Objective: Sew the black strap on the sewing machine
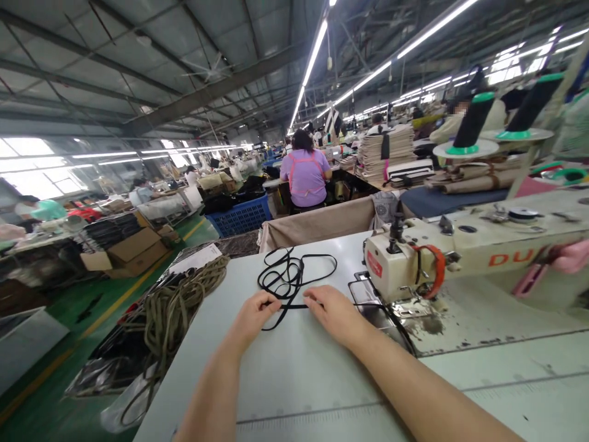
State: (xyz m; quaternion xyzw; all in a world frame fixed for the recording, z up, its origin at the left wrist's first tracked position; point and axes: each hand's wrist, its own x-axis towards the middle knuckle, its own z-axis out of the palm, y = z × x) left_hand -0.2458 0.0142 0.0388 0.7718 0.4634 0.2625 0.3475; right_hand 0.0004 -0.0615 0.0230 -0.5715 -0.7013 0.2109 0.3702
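A tangle of thin black cord [294,273] lies in loops on the pale sewing table [294,374]. My left hand [255,313] pinches one stretch of the cord near its lower left end. My right hand [334,310] rests closed on the same stretch a little to the right, so a short length runs taut between both hands. Just right of my right hand stands the cream sewing machine [414,264], its needle area and metal plate close to my fingers.
A bundle of olive rope [177,307] lies in plastic wrap off the table's left edge. A person in a purple top [306,175] sits ahead beside a blue crate [239,216]. Thread cones [472,123] stand at right, cardboard boxes [133,245] at left.
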